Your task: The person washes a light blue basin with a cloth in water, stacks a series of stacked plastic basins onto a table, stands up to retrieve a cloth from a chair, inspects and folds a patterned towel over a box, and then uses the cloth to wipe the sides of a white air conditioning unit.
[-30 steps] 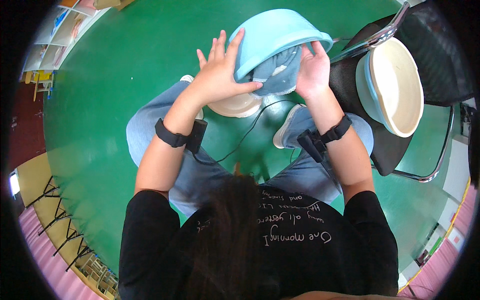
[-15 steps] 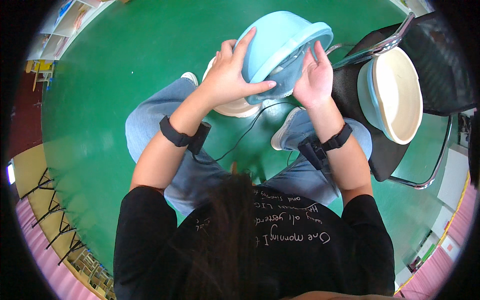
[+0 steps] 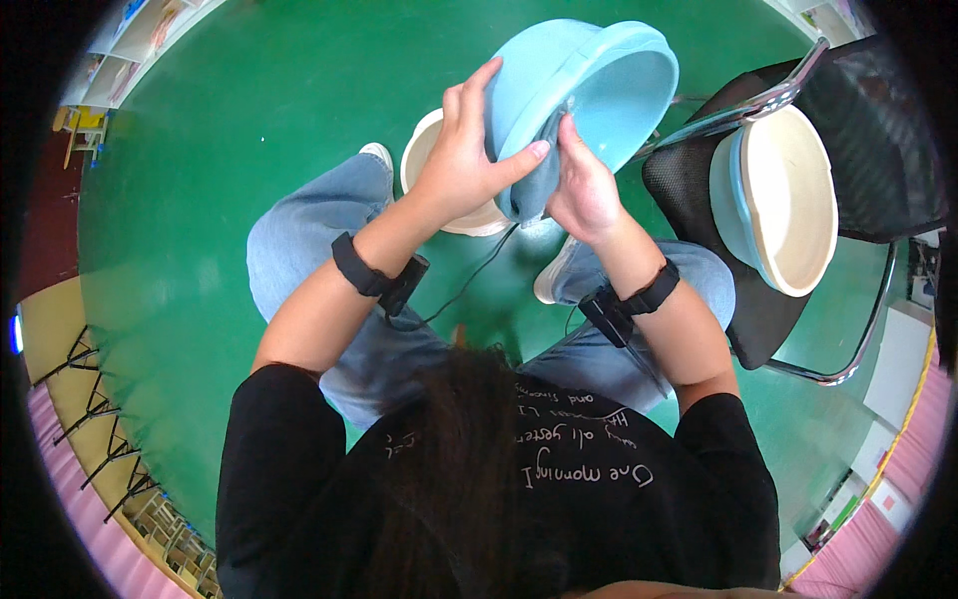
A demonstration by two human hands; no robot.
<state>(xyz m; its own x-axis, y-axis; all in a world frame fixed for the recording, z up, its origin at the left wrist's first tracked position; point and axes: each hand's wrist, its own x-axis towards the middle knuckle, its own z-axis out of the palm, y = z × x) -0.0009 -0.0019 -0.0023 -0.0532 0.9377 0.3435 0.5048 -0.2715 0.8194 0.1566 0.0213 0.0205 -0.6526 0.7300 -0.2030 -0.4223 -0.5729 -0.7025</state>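
A light blue basin [image 3: 619, 95] is held up tilted in front of me, its hollow turned toward the right. My left hand [image 3: 461, 160] grips its left side, fingers on the outer wall and thumb over the near rim. A darker blue cloth [image 3: 539, 182] is bunched against the near rim, partly hidden by my hands. My right hand [image 3: 587, 190] is closed on this cloth, thumb up by the rim. Below the blue basin, on the floor between my feet, stands a cream basin [image 3: 423, 150], mostly covered from sight.
A black chair [image 3: 689, 190] with metal armrests stands at the right, bearing a cream basin [image 3: 798, 200] nested with a blue one [image 3: 731, 200]. A black cable [image 3: 477, 268] hangs by my left wrist. White shelves [image 3: 140, 45] stand at the far left on the green floor [image 3: 200, 200].
My right hand has moved left from inside the basin to its near rim, gathering the cloth there. The basin has turned, so more of its inside shows.
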